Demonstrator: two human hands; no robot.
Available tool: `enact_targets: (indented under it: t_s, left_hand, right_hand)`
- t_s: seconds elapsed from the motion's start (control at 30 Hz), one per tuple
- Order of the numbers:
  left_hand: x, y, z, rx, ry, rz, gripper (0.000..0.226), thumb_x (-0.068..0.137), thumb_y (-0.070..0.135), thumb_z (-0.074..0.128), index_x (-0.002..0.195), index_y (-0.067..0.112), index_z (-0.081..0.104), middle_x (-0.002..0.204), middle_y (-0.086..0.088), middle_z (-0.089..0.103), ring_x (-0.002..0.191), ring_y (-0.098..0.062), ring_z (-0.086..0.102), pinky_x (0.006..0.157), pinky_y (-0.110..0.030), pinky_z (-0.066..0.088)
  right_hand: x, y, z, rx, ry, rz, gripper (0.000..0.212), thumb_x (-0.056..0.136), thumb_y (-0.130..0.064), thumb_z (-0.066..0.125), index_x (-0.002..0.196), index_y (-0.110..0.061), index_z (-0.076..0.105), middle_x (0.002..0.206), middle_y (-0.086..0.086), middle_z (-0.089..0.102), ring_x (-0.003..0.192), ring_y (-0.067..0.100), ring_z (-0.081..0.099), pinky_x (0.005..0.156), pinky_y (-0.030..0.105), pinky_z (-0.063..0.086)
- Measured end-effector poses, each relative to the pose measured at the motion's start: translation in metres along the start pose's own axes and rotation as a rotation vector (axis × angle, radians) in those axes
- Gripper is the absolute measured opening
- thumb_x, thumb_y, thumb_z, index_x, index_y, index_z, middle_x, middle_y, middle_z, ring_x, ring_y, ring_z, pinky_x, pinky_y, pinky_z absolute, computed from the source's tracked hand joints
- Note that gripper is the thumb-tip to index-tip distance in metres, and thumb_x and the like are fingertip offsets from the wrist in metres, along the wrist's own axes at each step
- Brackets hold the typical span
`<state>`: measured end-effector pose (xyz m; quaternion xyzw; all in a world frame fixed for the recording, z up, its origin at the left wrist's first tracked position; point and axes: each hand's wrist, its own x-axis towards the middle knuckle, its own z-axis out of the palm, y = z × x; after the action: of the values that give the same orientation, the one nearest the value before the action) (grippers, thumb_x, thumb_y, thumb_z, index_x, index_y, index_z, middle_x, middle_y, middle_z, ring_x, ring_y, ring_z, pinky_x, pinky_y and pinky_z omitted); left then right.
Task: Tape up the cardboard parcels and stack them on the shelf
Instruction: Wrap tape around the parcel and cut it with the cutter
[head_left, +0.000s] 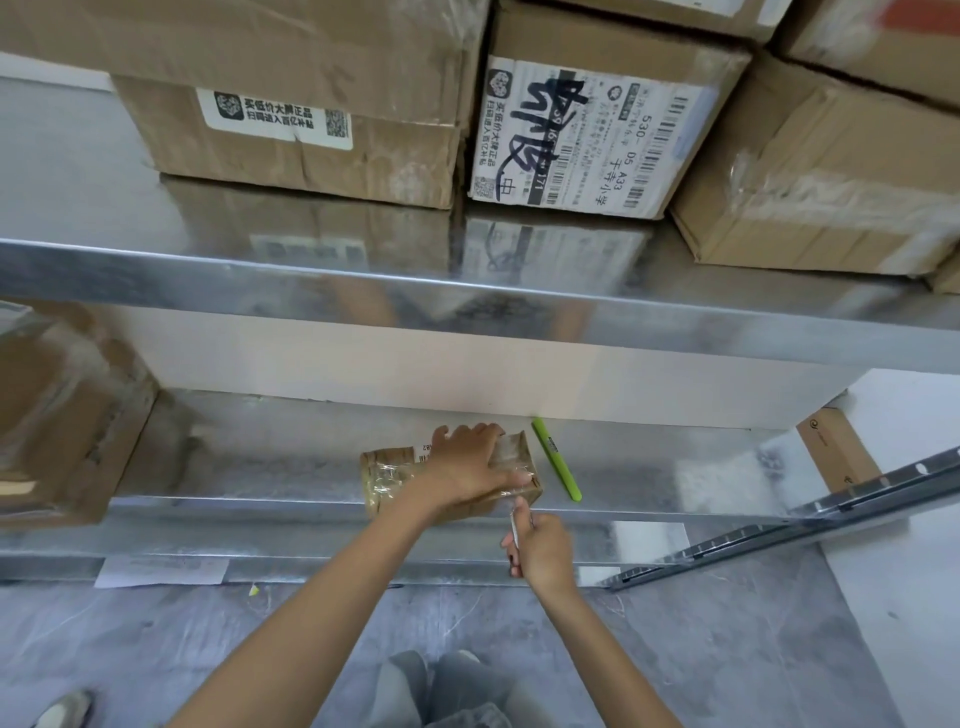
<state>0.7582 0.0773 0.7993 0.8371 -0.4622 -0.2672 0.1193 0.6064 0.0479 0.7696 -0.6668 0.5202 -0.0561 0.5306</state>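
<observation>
A small cardboard parcel (387, 475) wrapped in clear tape lies at the front of the lower metal shelf (270, 457). My left hand (467, 467) lies flat on top of it, fingers spread, pressing it down. Just below the parcel's right front corner, my right hand (543, 553) grips a thin metal blade-like tool (514, 525) whose tip points up at the tape by that corner. A white label shows at the parcel's far edge beside my left hand.
A green pen-like stick (556, 460) lies on the shelf right of the parcel. Large cardboard boxes (597, 135) fill the upper shelf. Another box (62, 415) sits at the lower shelf's left. A slotted metal rail (779, 535) leans at the right. My knees are below, over a grey floor.
</observation>
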Motion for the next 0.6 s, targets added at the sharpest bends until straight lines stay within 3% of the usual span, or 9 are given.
enact_targets:
  t_s: [0.1,0.3,0.6]
  left_hand:
    - [0.0,0.005,0.008,-0.018,0.183,-0.066,0.058,0.079,0.067,0.059,0.119,0.027,0.051,0.115,0.006,0.062,0.11,-0.019,0.054,0.097,-0.036,0.028]
    - [-0.001,0.008,0.02,-0.09,0.376,-0.084,0.03,0.094,0.049,0.05,0.113,0.028,0.058,0.106,0.009,0.065,0.105,-0.017,0.053,0.092,-0.035,0.027]
    - [0.007,0.014,0.023,-0.081,0.387,-0.161,0.017,0.097,0.037,0.042,0.097,0.029,0.056,0.094,0.011,0.063,0.094,-0.016,0.051,0.088,-0.036,0.027]
  right_hand:
    - [0.001,-0.005,-0.001,-0.022,0.002,-0.02,0.059,0.1,-0.038,0.039,0.056,-0.004,0.056,0.034,-0.002,0.047,0.031,0.014,0.048,0.042,0.023,0.042]
    - [0.003,-0.004,-0.003,-0.102,0.006,-0.082,0.061,0.101,-0.04,0.037,0.055,-0.004,0.056,0.033,-0.001,0.047,0.032,0.013,0.049,0.046,0.026,0.045]
    - [0.005,-0.007,-0.004,-0.086,-0.009,-0.083,0.057,0.1,-0.041,0.037,0.057,-0.007,0.054,0.033,-0.002,0.049,0.032,0.014,0.048,0.047,0.03,0.046]
